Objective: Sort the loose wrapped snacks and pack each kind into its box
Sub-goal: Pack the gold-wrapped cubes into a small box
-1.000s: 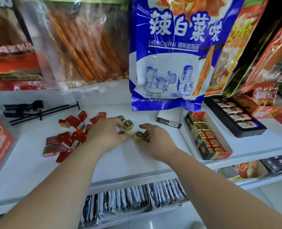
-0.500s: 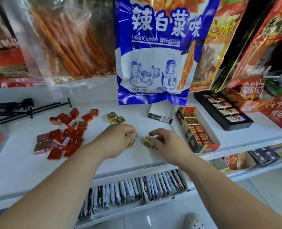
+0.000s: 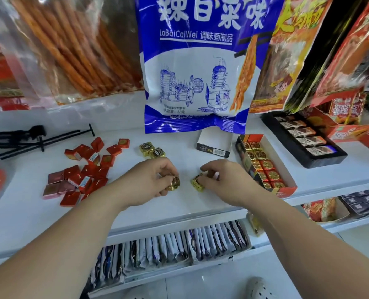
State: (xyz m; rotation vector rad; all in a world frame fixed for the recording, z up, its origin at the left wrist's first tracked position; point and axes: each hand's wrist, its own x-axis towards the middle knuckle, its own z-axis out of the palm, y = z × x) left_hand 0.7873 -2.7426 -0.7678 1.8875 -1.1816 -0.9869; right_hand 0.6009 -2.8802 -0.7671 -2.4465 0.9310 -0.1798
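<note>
**While we pinch gold cubes**

While our left hand (image 3: 149,182) curls round one small gold foil-wrapped cube (image 3: 175,182) and our right hand (image 3: 224,180) pinches a second gold cube (image 3: 197,184), both sit low over the white shelf (image 3: 179,208), at nine o'clock of the open red cardboard box (image 3: 284,193). We judge them light, firm and slippery-skinned, and opposite flat faces offer the best hold. Two loose gold cubes (image 3: 152,149) lie at twelve o'clock.

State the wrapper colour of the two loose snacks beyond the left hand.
The two snacks are gold, each with a dark round label; head view.
</note>
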